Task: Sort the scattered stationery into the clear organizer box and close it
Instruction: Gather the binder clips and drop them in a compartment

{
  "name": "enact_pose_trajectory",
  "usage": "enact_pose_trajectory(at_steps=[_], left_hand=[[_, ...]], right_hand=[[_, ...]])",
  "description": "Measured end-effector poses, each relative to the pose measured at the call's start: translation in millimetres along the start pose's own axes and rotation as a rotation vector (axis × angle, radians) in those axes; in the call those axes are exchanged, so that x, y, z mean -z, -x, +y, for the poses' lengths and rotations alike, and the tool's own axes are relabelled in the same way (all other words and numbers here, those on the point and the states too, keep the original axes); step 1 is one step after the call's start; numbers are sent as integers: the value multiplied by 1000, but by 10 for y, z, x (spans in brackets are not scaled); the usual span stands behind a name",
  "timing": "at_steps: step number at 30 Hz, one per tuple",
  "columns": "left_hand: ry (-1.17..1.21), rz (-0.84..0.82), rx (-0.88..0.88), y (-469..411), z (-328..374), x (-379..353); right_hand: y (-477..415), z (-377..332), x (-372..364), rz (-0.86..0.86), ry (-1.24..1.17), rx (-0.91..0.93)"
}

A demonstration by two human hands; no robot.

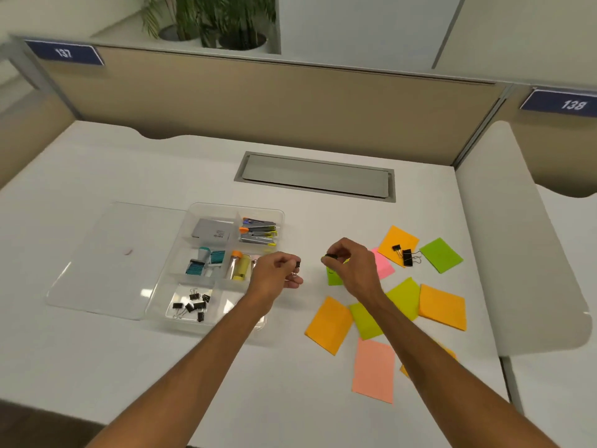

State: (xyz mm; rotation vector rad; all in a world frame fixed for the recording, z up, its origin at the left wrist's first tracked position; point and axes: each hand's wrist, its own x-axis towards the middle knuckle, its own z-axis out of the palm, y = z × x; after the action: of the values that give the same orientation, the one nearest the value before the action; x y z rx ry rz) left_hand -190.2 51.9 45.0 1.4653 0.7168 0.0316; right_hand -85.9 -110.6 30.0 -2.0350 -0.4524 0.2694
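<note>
Both hands are up over the white desk (145, 367), just to the right of the clear organizer box (280, 218). The left hand (274, 274) pinches a small black clip (298, 264), and its wire loops hang down. The right hand (353, 265) pinches a second black clip (330, 256) with thumb and fingertips.

Far behind the box, two blue signs say 137 (64, 53) and 138 (573, 105). A gray pack (211, 231) in the box's far left part has writing too small to read.

The box is see-through plastic with little rooms. Its flat lid (113, 253) lies open on its left. The near left room holds a heap of black clips (193, 307). The left arm hides the near right corner.

To the right of the box, paper notes (442, 305) in orange, green and pink lie flat and scattered. Two more clips (405, 255) sit on an orange one. A gray flap (316, 177) is set in the desk behind the box.
</note>
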Motion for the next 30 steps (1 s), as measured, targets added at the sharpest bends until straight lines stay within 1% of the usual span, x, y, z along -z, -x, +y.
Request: enact_pose_trajectory(at_steps=[5, 8, 10, 13, 16, 19, 23, 26, 30], left_hand=[[40, 102, -8, 120, -40, 595], [20, 179, -6, 178, -64, 940], [-30, 251, -10, 220, -81, 1181], [-146, 354, -2, 278, -136, 1557], [-305, 415, -2, 301, -204, 1846], [-493, 404, -34, 298, -278, 2054], [-655, 320, -72, 256, -391, 2198], [-724, 266, -61, 237, -443, 2230], [-777, 208, -59, 192, -504, 2300]], right_hand=[[111, -448, -547, -122, -110, 22], [164, -628, -866, -203, -121, 2], [203, -741, -1090, -264, -111, -6], [263, -931, -1453, -339, -51, 32], [318, -1075, -1759, -370, 72, 94], [349, -1154, -2009, -364, 227, 142], [388, -1175, -2240, -375, 412, 208], [426, -1144, -2323, -385, 527, 271], [454, -1133, -2413, -395, 581, 277]])
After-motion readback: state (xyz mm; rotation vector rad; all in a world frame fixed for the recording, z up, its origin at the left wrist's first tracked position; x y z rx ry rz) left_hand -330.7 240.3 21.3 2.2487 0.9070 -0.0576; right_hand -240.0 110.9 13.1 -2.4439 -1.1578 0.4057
